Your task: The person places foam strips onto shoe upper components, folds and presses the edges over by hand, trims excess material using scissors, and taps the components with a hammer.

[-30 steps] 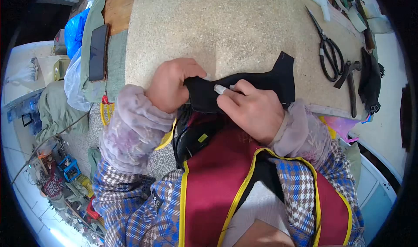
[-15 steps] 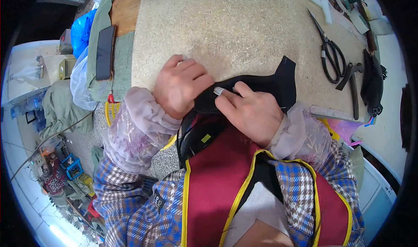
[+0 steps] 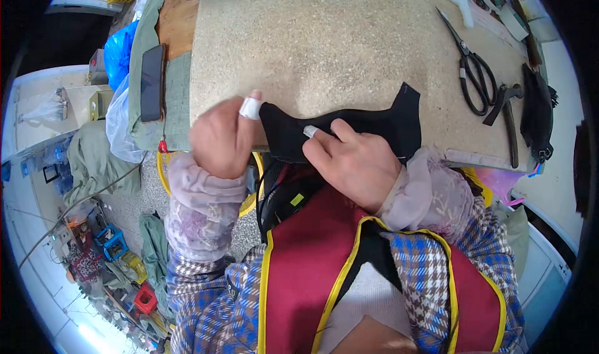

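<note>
A black cut piece of leather or cloth (image 3: 340, 120) lies along the near edge of the tabletop, with an upturned tab at each end. My right hand (image 3: 359, 160) presses on its middle, fingers bent and closed on it, and one fingertip has a white wrap. Just off the piece's left end is my left hand (image 3: 218, 139), slightly blurred. Its fingers are curled in and the thumb, wrapped in white, points up. Whatever those fingers may hold is hidden.
Black-handled scissors (image 3: 475, 73) and a hammer (image 3: 508, 120) lie at the right, beside a dark strapped item (image 3: 538, 111). A phone (image 3: 151, 82) rests on green cloth at the left. The speckled slab (image 3: 299, 42) covers the tabletop.
My left hand has moved left and down, off the black piece, uncovering its left end. My right hand stays on the piece, almost unmoved.
</note>
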`<state>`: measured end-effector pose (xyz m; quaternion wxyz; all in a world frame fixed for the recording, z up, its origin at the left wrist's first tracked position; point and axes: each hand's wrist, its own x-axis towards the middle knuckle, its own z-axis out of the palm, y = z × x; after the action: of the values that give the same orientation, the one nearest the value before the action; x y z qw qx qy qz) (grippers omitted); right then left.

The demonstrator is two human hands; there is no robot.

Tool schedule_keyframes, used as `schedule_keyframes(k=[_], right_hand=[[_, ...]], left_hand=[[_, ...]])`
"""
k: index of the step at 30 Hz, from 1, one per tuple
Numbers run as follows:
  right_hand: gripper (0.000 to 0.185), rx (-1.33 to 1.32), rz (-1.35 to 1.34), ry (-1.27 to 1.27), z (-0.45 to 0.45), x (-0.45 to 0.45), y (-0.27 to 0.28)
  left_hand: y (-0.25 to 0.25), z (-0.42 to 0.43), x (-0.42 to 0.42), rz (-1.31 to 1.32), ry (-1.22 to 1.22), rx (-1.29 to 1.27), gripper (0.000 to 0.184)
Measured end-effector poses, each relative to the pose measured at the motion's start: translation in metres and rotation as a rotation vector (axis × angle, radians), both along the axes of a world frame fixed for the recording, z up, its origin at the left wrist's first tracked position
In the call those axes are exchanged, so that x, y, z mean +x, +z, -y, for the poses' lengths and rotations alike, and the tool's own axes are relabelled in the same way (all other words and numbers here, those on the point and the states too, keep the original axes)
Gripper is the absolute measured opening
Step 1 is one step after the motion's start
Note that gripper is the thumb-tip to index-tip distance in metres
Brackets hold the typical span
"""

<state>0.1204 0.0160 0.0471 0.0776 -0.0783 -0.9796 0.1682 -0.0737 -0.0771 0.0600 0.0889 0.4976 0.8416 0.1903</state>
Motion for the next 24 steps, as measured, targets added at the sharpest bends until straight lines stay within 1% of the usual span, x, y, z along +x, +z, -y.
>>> schedule_keyframes(k=[3,4,7,9,10,13,17,20,23,24], right_hand=[[0.021,-0.003,-0.009,-0.014,0.002,0.000,-0.002],[0.020,-0.001,-0.012,-0.022,0.002,0.001,-0.002],[0.020,0.007,-0.008,-0.018,0.003,0.001,-0.001],[0.020,-0.001,-0.028,-0.020,0.004,0.000,-0.002],[0.020,-0.007,-0.037,-0.021,0.005,0.000,-0.002],[0.020,0.009,-0.022,-0.023,0.006,0.001,-0.004],[0.020,0.027,-0.041,-0.037,0.008,0.001,-0.006],[0.020,0.033,-0.026,-0.036,0.009,0.000,-0.006],[0.020,0.054,-0.008,-0.027,0.009,0.001,-0.005],[0.020,0.069,-0.010,-0.025,0.010,0.001,-0.005]], left_hand=[[-0.003,-0.003,0.013,0.200,0.106,-0.064,0.034],[-0.011,-0.002,0.016,0.190,0.123,-0.028,0.027],[-0.010,-0.004,0.027,0.049,0.111,0.064,0.011],[-0.013,-0.003,0.030,-0.063,-0.017,0.172,0.007],[-0.015,-0.003,0.032,-0.118,-0.082,0.224,0.011],[-0.012,-0.002,0.043,-0.079,-0.024,0.142,0.021],[-0.014,0.001,0.052,-0.071,-0.007,0.134,0.020],[-0.018,0.001,0.053,0.002,0.002,0.176,0.026],[-0.015,-0.007,0.056,0.008,0.027,0.197,0.033],[-0.019,-0.009,0.052,0.043,0.039,0.172,0.037]])
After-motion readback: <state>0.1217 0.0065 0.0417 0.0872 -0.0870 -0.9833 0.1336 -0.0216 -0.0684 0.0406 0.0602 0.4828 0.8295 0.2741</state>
